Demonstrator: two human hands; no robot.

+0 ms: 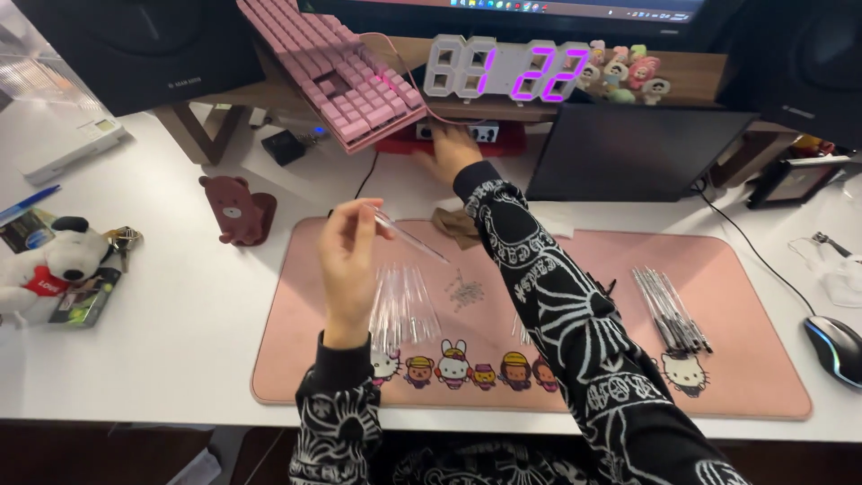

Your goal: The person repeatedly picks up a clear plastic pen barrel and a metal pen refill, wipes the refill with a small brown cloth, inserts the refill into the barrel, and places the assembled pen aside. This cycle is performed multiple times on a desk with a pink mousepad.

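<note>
My left hand (348, 260) is raised over the pink desk mat (754, 377), pinching a clear thin pen tube (409, 236) that slants down to the right. Below it lies a fan of several clear tubes (404, 305). A small heap of tiny metal springs (465, 292) sits mid-mat. My right hand (449, 153) reaches far forward to a red-and-white box (489, 136) under the pink keyboard (337, 67); whether it grips anything is unclear. A bundle of dark pen refills (669, 310) lies on the mat's right.
A white digital clock (507, 70) sits on the shelf, a dark tablet (628, 153) leans below it. A brown bear-shaped stand (235, 211), a plush dog (49, 265) and keys (124, 239) are on the left. A mouse (835, 348) is at the right edge.
</note>
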